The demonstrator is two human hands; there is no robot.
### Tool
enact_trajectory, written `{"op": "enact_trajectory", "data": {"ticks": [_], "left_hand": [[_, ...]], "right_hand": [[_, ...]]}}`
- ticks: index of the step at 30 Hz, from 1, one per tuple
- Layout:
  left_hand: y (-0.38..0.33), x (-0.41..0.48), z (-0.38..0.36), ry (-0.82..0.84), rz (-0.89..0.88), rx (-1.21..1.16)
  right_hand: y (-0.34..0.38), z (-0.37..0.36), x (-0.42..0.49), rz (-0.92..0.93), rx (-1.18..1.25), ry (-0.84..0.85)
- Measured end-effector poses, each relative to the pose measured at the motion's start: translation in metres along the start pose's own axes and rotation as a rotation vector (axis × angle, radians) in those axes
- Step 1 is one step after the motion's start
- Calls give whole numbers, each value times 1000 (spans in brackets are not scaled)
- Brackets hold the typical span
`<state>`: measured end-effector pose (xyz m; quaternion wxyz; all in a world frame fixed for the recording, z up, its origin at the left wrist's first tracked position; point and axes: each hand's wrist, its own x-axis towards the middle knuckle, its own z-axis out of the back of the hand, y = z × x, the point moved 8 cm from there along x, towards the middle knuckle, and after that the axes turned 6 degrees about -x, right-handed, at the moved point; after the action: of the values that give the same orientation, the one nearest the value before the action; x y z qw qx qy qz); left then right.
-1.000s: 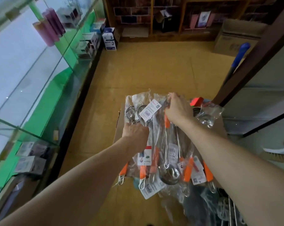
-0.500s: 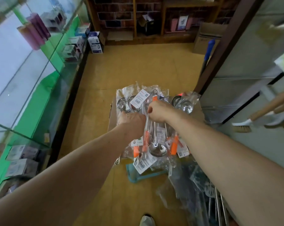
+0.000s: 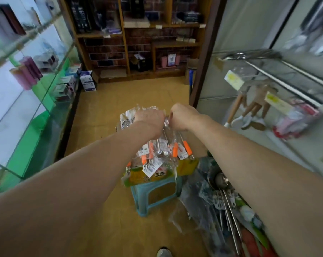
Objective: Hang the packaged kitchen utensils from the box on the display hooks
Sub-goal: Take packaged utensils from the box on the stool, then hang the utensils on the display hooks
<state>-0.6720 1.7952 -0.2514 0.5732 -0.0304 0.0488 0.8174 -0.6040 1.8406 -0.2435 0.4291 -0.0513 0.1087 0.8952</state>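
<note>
Left hand [image 3: 149,120] and right hand [image 3: 184,116] both clutch the packaged utensils [image 3: 161,149] above the box [image 3: 138,178] on a blue stool [image 3: 153,194]; tan floor [image 3: 120,101]; glass cabinet [image 3: 27,93] left, display hooks [image 3: 279,71] right, wooden shelves [image 3: 125,43] far.

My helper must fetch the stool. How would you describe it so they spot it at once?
Look at the tan floor between the glass counter and the rack. Midway stands the stool, under a yellow box. It is the only light-blue plastic piece there, low and square-legged.
</note>
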Motion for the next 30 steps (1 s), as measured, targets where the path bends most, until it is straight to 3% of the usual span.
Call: {"op": "enact_trajectory", "data": {"ticks": [14,30], "left_hand": [[-104,-159,107,-230,-265,-53],[-262,-287,161,-374,-598,19]], "right_hand": [[-32,74,-222,-187,-188,-204],[-121,109,-437,-561,-275,-264]]}}
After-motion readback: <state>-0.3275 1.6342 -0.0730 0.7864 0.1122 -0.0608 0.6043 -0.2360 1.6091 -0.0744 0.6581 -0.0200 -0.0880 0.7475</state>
